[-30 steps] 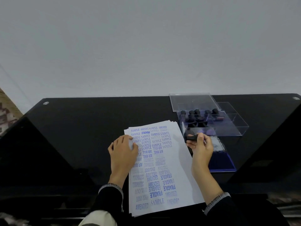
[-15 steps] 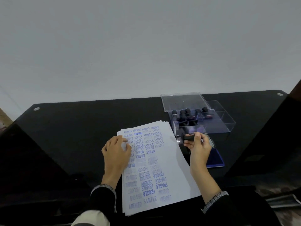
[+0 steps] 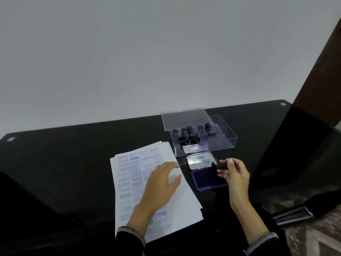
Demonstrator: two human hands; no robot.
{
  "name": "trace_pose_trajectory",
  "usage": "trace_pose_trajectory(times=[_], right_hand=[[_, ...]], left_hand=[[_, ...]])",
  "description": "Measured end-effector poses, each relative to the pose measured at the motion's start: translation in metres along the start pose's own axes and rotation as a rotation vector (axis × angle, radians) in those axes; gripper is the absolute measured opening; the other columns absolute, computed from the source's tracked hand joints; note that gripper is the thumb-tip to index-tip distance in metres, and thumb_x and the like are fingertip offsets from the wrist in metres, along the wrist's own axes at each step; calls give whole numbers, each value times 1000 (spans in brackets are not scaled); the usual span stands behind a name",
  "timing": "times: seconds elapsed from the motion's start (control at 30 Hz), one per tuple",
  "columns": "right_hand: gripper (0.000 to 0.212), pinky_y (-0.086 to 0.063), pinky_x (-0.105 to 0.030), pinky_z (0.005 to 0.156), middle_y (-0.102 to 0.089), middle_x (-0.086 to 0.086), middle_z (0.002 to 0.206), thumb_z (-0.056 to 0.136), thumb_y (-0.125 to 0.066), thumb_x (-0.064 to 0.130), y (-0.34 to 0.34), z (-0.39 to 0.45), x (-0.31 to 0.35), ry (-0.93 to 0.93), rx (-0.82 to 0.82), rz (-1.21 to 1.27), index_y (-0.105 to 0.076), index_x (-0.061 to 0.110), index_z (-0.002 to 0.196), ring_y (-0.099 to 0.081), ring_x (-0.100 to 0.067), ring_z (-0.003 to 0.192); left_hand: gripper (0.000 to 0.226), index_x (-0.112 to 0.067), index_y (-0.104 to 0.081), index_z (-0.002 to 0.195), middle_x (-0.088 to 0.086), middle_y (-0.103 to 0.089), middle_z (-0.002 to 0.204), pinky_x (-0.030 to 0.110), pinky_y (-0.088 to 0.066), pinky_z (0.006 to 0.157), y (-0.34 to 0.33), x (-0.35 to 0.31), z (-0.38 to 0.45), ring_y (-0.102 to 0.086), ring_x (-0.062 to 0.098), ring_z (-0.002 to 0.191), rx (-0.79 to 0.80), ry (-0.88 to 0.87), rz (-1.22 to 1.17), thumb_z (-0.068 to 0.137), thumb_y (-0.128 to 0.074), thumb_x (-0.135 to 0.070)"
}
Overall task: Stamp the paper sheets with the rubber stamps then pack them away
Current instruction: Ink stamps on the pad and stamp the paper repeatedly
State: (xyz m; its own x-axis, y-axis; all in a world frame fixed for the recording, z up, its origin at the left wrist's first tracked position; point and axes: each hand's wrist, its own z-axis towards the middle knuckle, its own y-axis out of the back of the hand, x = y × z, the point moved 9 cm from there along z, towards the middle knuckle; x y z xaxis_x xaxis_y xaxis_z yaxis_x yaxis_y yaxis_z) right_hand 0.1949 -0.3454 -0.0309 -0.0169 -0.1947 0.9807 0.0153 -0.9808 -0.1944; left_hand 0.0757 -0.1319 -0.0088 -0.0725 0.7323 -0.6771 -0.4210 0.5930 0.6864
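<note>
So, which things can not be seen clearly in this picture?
Head view only:
- Stamp in the right hand: fingers cover it, its face unseen.
- Stamps in the clear box: wording too small.
- Top sheet: left hand hides its middle; lower prints blurred.

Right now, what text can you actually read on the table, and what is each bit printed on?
"SAMPLE": top paper sheet, stamped many times in blue, some upside down.
"AIR MAIL": same sheet, lower left, upside down.
"FRAGILE": same sheet, near the top and beside the left hand.
"AMENDED": same sheet, top edge, faint.
"Artline": raised lid of the ink pad; smaller print below is unreadable.
Stamps in the clear box: labels too blurred.
</note>
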Motion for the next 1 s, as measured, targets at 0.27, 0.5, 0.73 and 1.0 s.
trace_pose_trajectory(times=[0.27,0.5,0.73,1.0], right_hand=[[8,-47,-16,64,-64,4,83,97,-47,19,-15,-6,16,236,227,-509,-52,24,95,-60,-3,69],[4,-46,-20,57,-55,4,80,99,-44,18,-61,-19,18,375,510,-754,-46,21,97,-54,-8,68],[11,-47,-19,57,-50,9,82,98,-45,14,-73,-21,9,416,524,-849,-41,24,96,-55,-5,71],[20,-40,-4,59,-45,17,80,96,-42,-2,-74,-26,7,337,486,-790,-43,18,101,-50,22,73]], left_hand=[[79,-30,-15,153,-23,-4,157,22,13,115,-64,-3,-1,14,-3,143,228,-84,240,89,-47,-62],[72,-34,-20,152,-22,-12,157,23,10,117,-65,1,-1,4,-3,145,219,-75,261,90,-44,-63],[72,-33,-23,151,-21,-19,156,26,6,119,-64,3,-1,-3,-3,145,208,-65,252,89,-43,-64],[59,-32,-36,145,-26,-30,144,19,-2,117,-55,2,1,-18,-6,139,182,-1,14,92,-55,-48]])
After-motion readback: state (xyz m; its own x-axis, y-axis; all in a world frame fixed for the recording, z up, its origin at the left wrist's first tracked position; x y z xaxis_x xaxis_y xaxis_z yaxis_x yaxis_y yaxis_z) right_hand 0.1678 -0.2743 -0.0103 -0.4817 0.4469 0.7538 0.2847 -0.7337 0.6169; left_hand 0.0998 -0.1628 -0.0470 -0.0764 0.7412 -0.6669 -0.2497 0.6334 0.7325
